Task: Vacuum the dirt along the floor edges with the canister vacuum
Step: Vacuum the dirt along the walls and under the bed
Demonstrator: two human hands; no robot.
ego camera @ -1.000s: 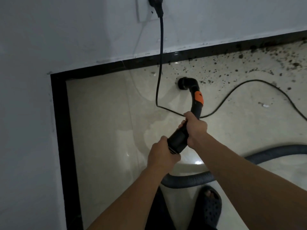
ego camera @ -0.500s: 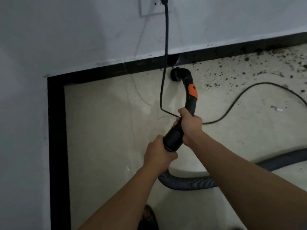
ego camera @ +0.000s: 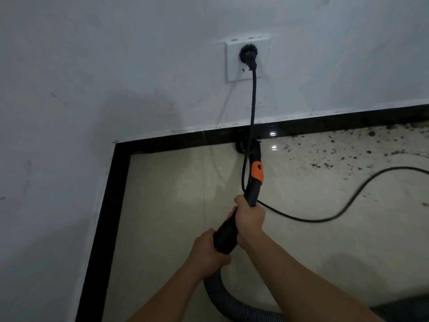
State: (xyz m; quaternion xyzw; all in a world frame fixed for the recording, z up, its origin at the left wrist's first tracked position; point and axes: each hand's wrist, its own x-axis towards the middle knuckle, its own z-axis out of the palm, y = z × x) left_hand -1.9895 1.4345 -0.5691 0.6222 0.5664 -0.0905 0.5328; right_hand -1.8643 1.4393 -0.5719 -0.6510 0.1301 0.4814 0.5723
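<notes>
Head view showed both hands clenched on the vacuum handle (ego camera: 253, 191), left hand (ego camera: 207, 251) at the hose (ego camera: 219, 296) end, right hand (ego camera: 249, 219) above it. The nozzle (ego camera: 243, 147) touched the black skirting (ego camera: 174, 138) at 12 o'clock. Sweeping it slowly toward the dirt (ego camera: 322, 164) at 2 o'clock, clear of the cord (ego camera: 253, 101), seemed wise. Earlier the nozzle sat just short of the skirting.

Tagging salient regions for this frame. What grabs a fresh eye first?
The black wand with its orange collar stands out at centre, gripped by the left hand and right hand, its nozzle at the black baseboard. Dark dirt speckles the pale floor to the right along that edge. A black cord hangs from the wall socket down past the nozzle.
</notes>
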